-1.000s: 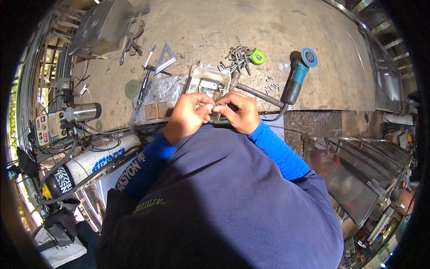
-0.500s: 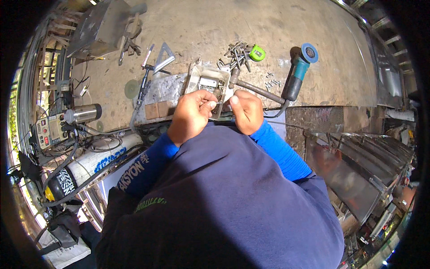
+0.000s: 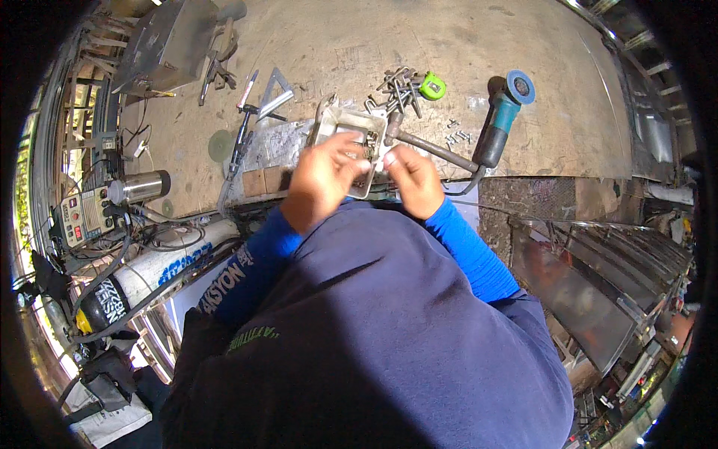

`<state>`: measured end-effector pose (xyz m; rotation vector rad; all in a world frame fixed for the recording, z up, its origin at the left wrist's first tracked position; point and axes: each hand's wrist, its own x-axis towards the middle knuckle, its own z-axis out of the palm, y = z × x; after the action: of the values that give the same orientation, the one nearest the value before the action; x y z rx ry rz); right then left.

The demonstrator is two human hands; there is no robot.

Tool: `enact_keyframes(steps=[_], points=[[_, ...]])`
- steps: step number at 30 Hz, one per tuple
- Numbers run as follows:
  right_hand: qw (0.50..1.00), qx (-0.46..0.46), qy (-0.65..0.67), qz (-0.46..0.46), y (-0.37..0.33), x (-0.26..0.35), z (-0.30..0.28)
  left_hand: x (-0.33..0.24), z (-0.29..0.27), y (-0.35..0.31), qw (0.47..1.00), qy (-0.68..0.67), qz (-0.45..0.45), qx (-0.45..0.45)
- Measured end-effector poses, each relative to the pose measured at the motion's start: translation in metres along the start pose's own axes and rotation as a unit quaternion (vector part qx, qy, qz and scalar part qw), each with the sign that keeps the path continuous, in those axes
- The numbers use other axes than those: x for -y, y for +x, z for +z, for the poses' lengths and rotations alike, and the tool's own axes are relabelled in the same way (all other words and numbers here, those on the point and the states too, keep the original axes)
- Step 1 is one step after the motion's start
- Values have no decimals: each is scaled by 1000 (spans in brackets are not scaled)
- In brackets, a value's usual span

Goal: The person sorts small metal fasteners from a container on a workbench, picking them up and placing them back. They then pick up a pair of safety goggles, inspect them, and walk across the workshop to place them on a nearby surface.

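Note:
My left hand (image 3: 323, 183) is over the near left side of a pale plastic tray (image 3: 360, 188), its fingers apart and a little smeared by motion. Nothing shows between them. Inside the tray lie small metal pieces, partly hidden by that hand. To the right of the tray my right hand (image 3: 416, 182) is closed in a pinch, thumb against the forefinger. A tiny light spot shows at its fingertips, too small to name. Just beyond that hand, a hammer (image 3: 437, 149) lies with its head by the tray's right rim.
An angle grinder (image 3: 502, 123) lies to the right, near several loose bolts (image 3: 458, 136). A green tape measure (image 3: 432, 87) sits beside a heap of metal pieces (image 3: 402, 91). On the left are a set square (image 3: 275, 96), a welding torch (image 3: 241, 146) and a steel tumbler (image 3: 140, 188).
My left hand's fingers have spread from a pinch, and the hand has moved slightly away from my right hand. My right hand stays pinched, nearly in place.

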<state>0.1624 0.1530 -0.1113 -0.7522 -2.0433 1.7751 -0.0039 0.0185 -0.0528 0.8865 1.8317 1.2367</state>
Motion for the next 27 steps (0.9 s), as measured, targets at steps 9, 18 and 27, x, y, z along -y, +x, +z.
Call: enact_keyframes(steps=[9, 18, 27], points=[[893, -300, 167, 289, 30, -131, -78, 44, -21, 33, 945, 309, 101, 33], [938, -228, 23, 258, 9, -129, -50, 104, 35, 79, 821, 525, 113, 195], [950, -100, 195, 220, -24, -88, -39, 136, 45, 102, 804, 544, 131, 201]])
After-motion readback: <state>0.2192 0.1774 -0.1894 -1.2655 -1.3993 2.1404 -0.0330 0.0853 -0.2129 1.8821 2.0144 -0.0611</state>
